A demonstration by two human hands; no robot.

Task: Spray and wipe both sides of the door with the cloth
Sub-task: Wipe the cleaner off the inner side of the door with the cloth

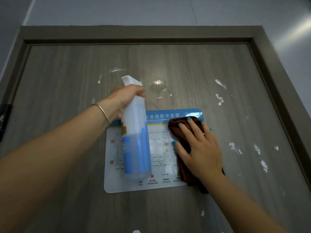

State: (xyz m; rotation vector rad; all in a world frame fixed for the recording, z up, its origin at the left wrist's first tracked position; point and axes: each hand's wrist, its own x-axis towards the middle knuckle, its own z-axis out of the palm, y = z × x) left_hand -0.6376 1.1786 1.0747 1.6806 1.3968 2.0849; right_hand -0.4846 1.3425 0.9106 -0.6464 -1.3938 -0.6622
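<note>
While left hand (124, 98) grips bottle (136, 140), right hand (200, 148) presses cloth (181, 130).

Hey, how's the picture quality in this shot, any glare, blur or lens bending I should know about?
Head view: dim, bluish light; glare on the wet patch of the door and on the sign's top corner; the spray bottle looks slightly motion-blurred; the sign's small print is unreadable; wide-angle distortion slants the door frame inward; the right hand on the cloth is fairly sharp.
</note>
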